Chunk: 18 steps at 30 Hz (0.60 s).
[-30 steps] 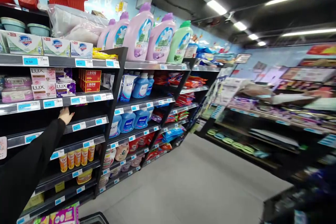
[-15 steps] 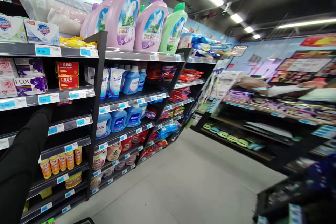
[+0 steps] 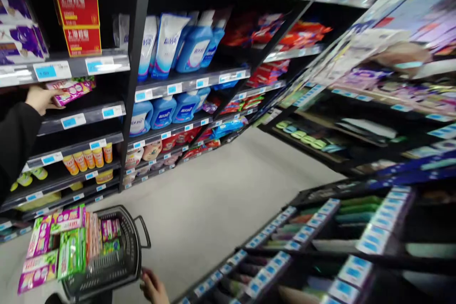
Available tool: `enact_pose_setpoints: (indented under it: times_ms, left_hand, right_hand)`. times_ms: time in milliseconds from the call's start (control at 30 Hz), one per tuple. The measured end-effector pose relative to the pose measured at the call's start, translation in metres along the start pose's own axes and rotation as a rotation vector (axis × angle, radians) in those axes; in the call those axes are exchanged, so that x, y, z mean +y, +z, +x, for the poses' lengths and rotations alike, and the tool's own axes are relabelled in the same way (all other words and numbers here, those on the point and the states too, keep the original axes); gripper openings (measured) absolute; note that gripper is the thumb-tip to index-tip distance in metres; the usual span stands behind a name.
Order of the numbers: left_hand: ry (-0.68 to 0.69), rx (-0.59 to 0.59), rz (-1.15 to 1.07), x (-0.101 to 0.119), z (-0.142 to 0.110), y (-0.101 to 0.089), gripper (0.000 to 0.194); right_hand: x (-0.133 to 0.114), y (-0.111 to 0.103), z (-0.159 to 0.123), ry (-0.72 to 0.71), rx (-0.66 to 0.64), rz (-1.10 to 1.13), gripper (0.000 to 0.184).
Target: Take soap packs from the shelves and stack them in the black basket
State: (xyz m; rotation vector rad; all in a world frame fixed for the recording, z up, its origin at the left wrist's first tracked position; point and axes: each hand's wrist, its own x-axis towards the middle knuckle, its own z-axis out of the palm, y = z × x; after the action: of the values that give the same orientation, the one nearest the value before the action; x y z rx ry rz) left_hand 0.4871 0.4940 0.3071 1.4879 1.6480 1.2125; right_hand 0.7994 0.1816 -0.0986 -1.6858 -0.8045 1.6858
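At bottom centre, has the right hand [image 3: 152,286] near the right end of a black plastic shopping basket [image 3: 137,247], with fingers loosely bent; cannot tell, through the blur, whether touching the rim or closed on anything. In the basket, at lower left of the frame, carries flat purple-and-white packs [image 3: 39,237] and a bright green pack [image 3: 71,252]. At left of the frame, reaches in with a black sleeve [image 3: 17,140] and grasps a long pink-and-white box with green markings [image 3: 76,89] between thumb and fingers of the left hand [image 3: 39,99], by its left end, tilted, just above a black shelf with a pale-labelled edge [image 3: 93,116]. Above, at upper left, two stacked red-and-yellow cartons [image 3: 81,21] beside dark purple boxes [image 3: 21,40]. Below the shelf, a row of orange-and-yellow canisters [image 3: 85,160]. At upper centre, blue bottles with white caps [image 3: 194,50] in the next bay. Farther off, right of centre, pale green items [image 3: 309,138] on a low, dark shelf.
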Motion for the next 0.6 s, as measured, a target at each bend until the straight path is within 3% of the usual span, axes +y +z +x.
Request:
enact_pose_setpoints:
  times_ms: [67, 167, 233, 300, 367, 433, 500, 600]
  left_hand:
    - [-0.100, -0.019, -0.032, -0.010, -0.030, -0.023, 0.061]
    - [-0.201, 0.056, -0.059, -0.015, -0.094, -0.064, 0.054]
    - [-0.273, 0.196, -0.115, -0.018, -0.147, -0.086, 0.045]
    - [-0.405, 0.207, -0.206, -0.024, -0.202, -0.098, 0.047]
    - [-0.522, 0.185, -0.277, -0.036, -0.253, -0.099, 0.060]
    - [-0.502, 0.013, -0.320, -0.051, -0.293, -0.093, 0.066]
    - [-0.491, -0.151, -0.318, -0.066, -0.323, -0.083, 0.060]
    - [-0.532, -0.228, -0.438, -0.085, -0.352, -0.069, 0.058]
  right_hand:
    - [0.008, 0.002, -0.004, 0.030, 0.008, 0.028, 0.051]
    - [0.002, 0.003, -0.011, 0.004, -0.004, 0.084, 0.075]
    - [-0.017, 0.008, -0.019, -0.042, -0.017, 0.112, 0.079]
    - [-0.045, 0.019, -0.034, -0.131, -0.061, 0.124, 0.073]
    - [-0.080, 0.038, -0.056, -0.304, -0.172, 0.128, 0.063]
    - [-0.114, 0.062, -0.085, -0.520, -0.335, 0.120, 0.060]
    - [-0.143, 0.085, -0.115, -0.663, -0.482, 0.065, 0.075]
    - [-0.166, 0.107, -0.147, -0.734, -0.615, -0.123, 0.104]
